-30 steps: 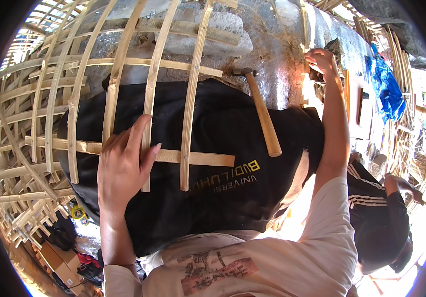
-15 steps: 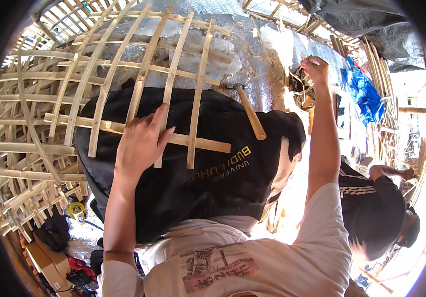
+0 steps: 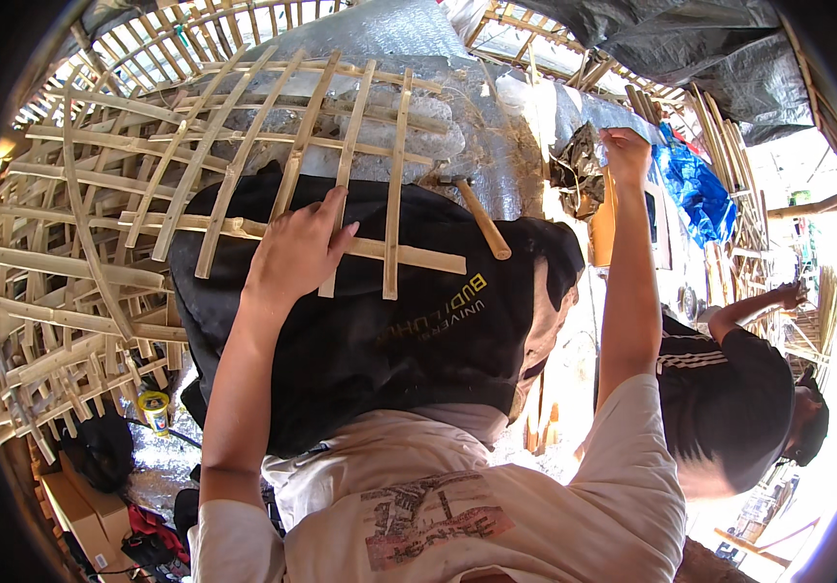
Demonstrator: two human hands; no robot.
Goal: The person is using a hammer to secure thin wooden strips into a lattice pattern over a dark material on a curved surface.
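Split bamboo strips cross in a lattice [image 3: 397, 185] over a black cloth garment [image 3: 341, 355] spread across my lap. My left hand [image 3: 292, 251] is closed on the lattice where a lengthwise strip meets the nearest cross strip; its index finger lies along the strip and its thumb presses beside it. My right hand [image 3: 627, 154] is raised at the far right, away from the lattice, with its fingers curled together. Whatever those fingers hold, if anything, is too small to tell. Between my hands, a hammer [image 3: 484, 222] rests with its wooden handle on the black cloth.
More woven bamboo [image 3: 78, 262] fills the left side. Silvery foil sheeting [image 3: 496, 126] lies beyond the lattice. A blue tarp [image 3: 696, 189] and bamboo poles stand at the far right. Another person [image 3: 725, 398] in black sits at right. A yellow cup [image 3: 154, 413] is at lower left.
The view has tilted, so the lattice's far ends sit lower in the picture. My left hand keeps its hold on the same strip. My right hand stays raised, shifted slightly right against the background.
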